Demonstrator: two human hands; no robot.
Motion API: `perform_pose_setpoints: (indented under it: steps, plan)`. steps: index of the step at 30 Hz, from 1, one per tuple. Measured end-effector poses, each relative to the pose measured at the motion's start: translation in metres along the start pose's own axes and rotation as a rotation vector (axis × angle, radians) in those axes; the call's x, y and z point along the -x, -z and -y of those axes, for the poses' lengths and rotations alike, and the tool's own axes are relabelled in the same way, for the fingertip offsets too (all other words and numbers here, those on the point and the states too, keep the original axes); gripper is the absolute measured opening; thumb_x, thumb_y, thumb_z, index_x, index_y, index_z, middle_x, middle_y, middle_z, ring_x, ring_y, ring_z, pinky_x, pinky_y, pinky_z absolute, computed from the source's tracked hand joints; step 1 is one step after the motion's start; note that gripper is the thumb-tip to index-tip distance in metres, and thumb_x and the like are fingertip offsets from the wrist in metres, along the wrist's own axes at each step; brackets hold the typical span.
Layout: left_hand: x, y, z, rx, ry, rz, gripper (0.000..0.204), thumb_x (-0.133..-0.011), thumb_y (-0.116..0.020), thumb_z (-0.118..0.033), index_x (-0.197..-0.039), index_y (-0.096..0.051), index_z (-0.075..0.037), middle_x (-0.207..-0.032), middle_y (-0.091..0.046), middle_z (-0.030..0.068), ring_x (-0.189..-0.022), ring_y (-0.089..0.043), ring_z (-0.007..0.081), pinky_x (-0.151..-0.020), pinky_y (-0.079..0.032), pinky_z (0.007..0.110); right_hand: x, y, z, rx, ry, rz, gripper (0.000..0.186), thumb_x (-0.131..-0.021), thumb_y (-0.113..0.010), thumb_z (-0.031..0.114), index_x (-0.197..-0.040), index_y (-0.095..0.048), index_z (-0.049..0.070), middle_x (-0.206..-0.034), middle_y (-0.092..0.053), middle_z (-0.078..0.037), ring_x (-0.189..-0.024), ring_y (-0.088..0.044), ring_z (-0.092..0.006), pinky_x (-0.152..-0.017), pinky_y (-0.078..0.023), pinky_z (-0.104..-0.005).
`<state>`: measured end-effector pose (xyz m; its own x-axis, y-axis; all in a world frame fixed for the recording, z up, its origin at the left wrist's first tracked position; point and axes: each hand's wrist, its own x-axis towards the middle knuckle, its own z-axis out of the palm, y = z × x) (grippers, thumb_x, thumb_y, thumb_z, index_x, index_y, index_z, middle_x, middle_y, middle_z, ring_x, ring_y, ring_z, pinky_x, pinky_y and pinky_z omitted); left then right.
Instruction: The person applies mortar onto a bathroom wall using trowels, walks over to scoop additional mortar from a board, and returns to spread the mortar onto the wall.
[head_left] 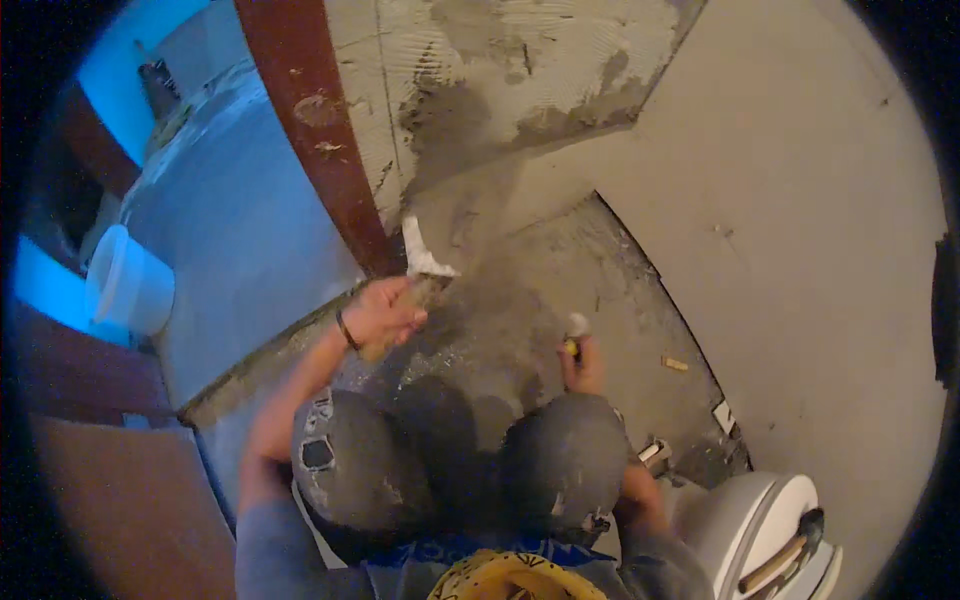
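My left hand [382, 312] is closed around a putty knife with a light brown handle. Whitish paste [424, 252] lies along the outer edge of the blade, in front of the brown door post. Above the right knee, my right hand [584, 368] grips a small tool [574, 336] with a yellow and black handle and a pale, blurred tip; its exact kind does not show. The two hands are apart, over the rough grey floor [500, 300]. Both knees are bent below them.
A brown door post [325, 130] stands beside a mortar-streaked wall [540, 70]. Beyond it, a white bucket [130, 285] sits in a bluish-lit room. Large beige tiles [800, 230] cover the right side. A hammer [785, 562] lies on a white toilet lid [765, 520] at lower right.
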<state>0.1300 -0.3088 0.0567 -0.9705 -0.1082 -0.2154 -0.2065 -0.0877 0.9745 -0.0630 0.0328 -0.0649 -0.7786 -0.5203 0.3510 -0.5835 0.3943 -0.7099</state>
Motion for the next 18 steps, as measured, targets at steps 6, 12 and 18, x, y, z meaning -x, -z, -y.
perform_pose_setpoints:
  steps: [6, 12, 18]
  plan:
    - [-0.015, -0.007, -0.064, -0.182, -0.014, -0.103, 0.028, -0.082, -0.068, -0.012, -0.107, -0.058, -0.005, -0.071, -0.053, -0.0039, -0.054, -0.047, 0.0048, -0.049, -0.042, 0.022, -0.090, 0.133, 0.089, 0.170, 0.227, 0.053, 0.024, -0.082, -0.067, 0.021, -0.091, -0.055, 0.003, -0.077, -0.054, -0.014, -0.066, -0.054, -0.0309, -0.058, -0.045, -0.0372]
    - [-0.020, -0.022, -0.047, -0.083, -0.113, -0.249, 0.038, -0.081, -0.067, -0.011, -0.117, -0.055, -0.005, -0.073, -0.052, -0.0041, -0.055, -0.047, 0.0043, -0.050, -0.042, 0.021, -0.118, 0.145, 0.151, 0.386, 0.471, 0.237, 0.022, -0.079, -0.068, 0.018, -0.090, -0.056, 0.004, -0.073, -0.054, -0.014, -0.065, -0.055, -0.0344, -0.057, -0.045, -0.0392]
    - [0.011, -0.023, -0.069, -0.127, -0.134, -0.329, 0.045, -0.079, -0.070, -0.014, -0.120, -0.053, -0.005, -0.075, -0.054, -0.0042, -0.057, -0.049, 0.0050, -0.049, -0.044, 0.022, -0.177, 0.131, 0.166, 0.458, 0.532, 0.195, 0.020, -0.082, -0.064, 0.024, -0.092, -0.056, 0.007, -0.077, -0.055, -0.015, -0.069, -0.057, -0.0357, -0.058, -0.046, -0.0449]
